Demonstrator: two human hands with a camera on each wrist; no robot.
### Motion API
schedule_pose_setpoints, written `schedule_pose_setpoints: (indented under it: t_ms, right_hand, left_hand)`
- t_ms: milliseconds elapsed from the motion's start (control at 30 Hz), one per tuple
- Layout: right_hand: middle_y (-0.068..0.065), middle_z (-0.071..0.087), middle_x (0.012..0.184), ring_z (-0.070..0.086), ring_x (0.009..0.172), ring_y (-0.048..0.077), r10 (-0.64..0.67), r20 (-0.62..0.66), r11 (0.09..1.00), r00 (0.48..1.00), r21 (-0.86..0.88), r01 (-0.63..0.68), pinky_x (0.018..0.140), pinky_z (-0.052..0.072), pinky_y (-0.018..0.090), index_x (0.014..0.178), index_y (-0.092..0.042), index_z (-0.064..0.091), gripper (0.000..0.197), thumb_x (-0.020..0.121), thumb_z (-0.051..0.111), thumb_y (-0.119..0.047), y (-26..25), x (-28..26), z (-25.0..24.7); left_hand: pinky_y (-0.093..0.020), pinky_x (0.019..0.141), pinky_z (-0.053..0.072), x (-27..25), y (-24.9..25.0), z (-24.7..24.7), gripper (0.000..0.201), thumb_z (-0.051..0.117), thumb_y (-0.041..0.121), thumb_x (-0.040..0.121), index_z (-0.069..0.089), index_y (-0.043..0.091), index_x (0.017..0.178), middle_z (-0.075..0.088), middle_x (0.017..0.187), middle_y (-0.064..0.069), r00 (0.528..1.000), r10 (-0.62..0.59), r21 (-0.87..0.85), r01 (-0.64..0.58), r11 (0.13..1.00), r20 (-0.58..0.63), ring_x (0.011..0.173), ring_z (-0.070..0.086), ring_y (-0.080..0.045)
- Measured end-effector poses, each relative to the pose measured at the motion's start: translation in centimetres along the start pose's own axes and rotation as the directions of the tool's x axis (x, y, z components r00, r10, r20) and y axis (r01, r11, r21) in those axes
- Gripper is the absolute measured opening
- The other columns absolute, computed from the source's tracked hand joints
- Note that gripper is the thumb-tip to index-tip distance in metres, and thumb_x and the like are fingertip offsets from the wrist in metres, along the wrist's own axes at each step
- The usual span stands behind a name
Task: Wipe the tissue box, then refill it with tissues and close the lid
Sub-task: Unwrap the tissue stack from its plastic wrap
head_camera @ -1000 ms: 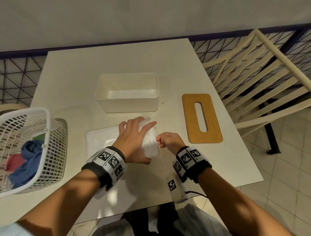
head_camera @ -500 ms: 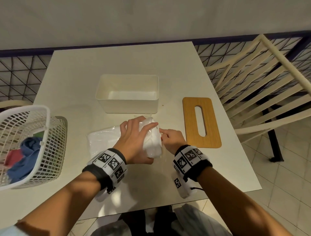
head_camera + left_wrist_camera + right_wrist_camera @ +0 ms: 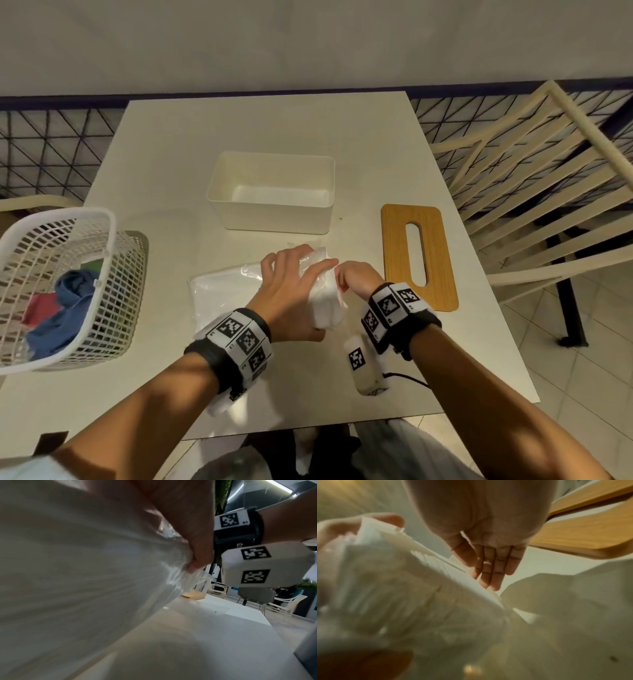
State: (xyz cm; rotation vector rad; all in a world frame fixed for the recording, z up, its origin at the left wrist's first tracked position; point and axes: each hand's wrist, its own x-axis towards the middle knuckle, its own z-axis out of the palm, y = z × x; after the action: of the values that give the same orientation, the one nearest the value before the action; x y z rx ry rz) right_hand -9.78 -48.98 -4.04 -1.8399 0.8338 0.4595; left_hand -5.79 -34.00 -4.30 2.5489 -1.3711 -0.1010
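Tissue pack [image 3: 325, 305] half hidden under left hand [image 3: 291, 291]; wrapper [image 3: 77, 581] blurred, filling the left wrist view from 9 o'clock. Right hand [image 3: 356, 279] fingertips concealed behind the pack in the head view. Basket [image 3: 113, 260] cut off at 9 o'clock. Lid [image 3: 583, 534] cropped at 2 o'clock, pack smeared, in the right wrist view.

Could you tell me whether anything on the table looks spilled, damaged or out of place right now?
Nothing stands out. The tissue box sits upright and open, its wooden lid flat beside it, apart, while both hands work the tissue pack.
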Motion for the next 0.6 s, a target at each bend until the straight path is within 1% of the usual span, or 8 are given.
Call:
schedule_pose_setpoints:
  t_ms: [67,100,167,300,333,433,533,600]
  right_hand:
    - [0.002,0.055,0.073,0.050,0.080,0.020,-0.088,-0.093,0.996,0.992,-0.002,0.088,0.071,0.042,0.025,0.067,-0.012,0.057,0.032,0.090,0.036,-0.004,0.3,-0.5,0.2]
    - [0.005,0.061,0.085,0.050,0.086,0.020,-0.115,-0.125,0.993,0.985,0.016,0.118,0.078,0.041,0.029,0.081,-0.007,0.064,0.029,0.090,0.037,-0.005,0.3,-0.8,0.3]
    - [0.010,0.063,0.104,0.051,0.090,0.021,-0.181,-0.175,0.983,0.968,-0.019,0.181,0.083,0.038,0.029,0.100,-0.002,0.063,0.027,0.092,0.038,-0.005,0.1,-1.3,0.7]
    - [0.011,0.065,0.111,0.053,0.104,0.030,-0.306,-0.243,0.951,0.921,-0.120,0.285,0.099,0.037,0.039,0.097,0.000,0.062,0.025,0.091,0.038,0.000,-0.2,-1.6,1.0]
    - [0.011,0.065,0.112,0.052,0.107,0.031,-0.305,-0.242,0.952,0.921,-0.111,0.286,0.097,0.038,0.036,0.097,-0.002,0.063,0.026,0.090,0.038,0.001,-0.3,-1.6,0.9]
    - [0.011,0.063,0.113,0.054,0.101,0.024,-0.318,-0.233,0.948,0.919,-0.079,0.308,0.077,0.035,0.019,0.099,-0.002,0.064,0.027,0.091,0.040,0.003,-0.2,-1.3,0.7]
    - [0.007,0.053,0.102,0.049,0.093,0.018,-0.306,-0.199,0.950,0.931,-0.007,0.311,0.079,0.033,0.020,0.096,-0.005,0.065,0.027,0.092,0.040,0.002,-0.3,-0.9,0.5]
    - [0.000,0.052,0.087,0.048,0.079,0.015,-0.259,-0.132,0.961,0.957,0.063,0.268,0.073,0.037,0.024,0.083,-0.016,0.060,0.032,0.090,0.036,0.003,-0.4,-0.6,0.6]
  left_hand:
    - [-0.053,0.096,0.029,0.1,-0.2,0.0,0.107,0.075,0.052,0.037,0.029,0.029,0.131,0.043,0.131,-0.022,1.000,-0.010,0.001,0.010,1.000,-0.023,0.116,0.025,-0.022]
    - [-0.053,0.097,0.028,0.1,-0.3,0.0,0.105,0.074,0.053,0.039,0.030,0.030,0.131,0.042,0.132,-0.021,0.999,-0.017,-0.006,0.017,1.000,-0.036,0.117,0.025,-0.022]
    - [-0.053,0.098,0.027,0.2,-0.4,-0.1,0.103,0.072,0.056,0.041,0.030,0.030,0.131,0.041,0.132,-0.020,0.998,-0.025,-0.010,0.025,1.000,-0.050,0.117,0.024,-0.023]
    - [-0.053,0.099,0.026,0.2,-0.7,-0.4,0.105,0.071,0.057,0.038,0.030,0.031,0.131,0.026,0.133,-0.011,0.999,-0.022,0.015,0.023,1.000,-0.043,0.118,0.023,-0.024]
    - [-0.051,0.101,0.021,0.2,-0.8,-0.5,0.105,0.071,0.056,0.038,0.028,0.033,0.132,0.025,0.134,-0.011,0.999,-0.029,0.005,0.029,1.000,-0.029,0.120,0.021,-0.024]
    - [-0.044,0.105,0.008,0.2,-0.9,-1.0,0.106,0.073,0.055,0.042,0.018,0.038,0.132,0.023,0.140,-0.013,0.999,-0.048,-0.024,0.048,0.999,0.019,0.126,0.013,-0.022]
    - [-0.042,0.104,0.012,0.0,-1.1,-1.5,0.109,0.077,0.053,0.040,0.019,0.037,0.131,0.027,0.139,-0.016,0.999,-0.035,-0.060,0.034,0.998,-0.008,0.123,0.015,-0.022]
    - [-0.040,0.100,0.014,0.0,-1.0,-1.9,0.110,0.080,0.049,0.038,0.020,0.036,0.131,0.032,0.136,-0.018,0.999,-0.021,-0.088,0.017,0.996,-0.046,0.119,0.016,-0.019]
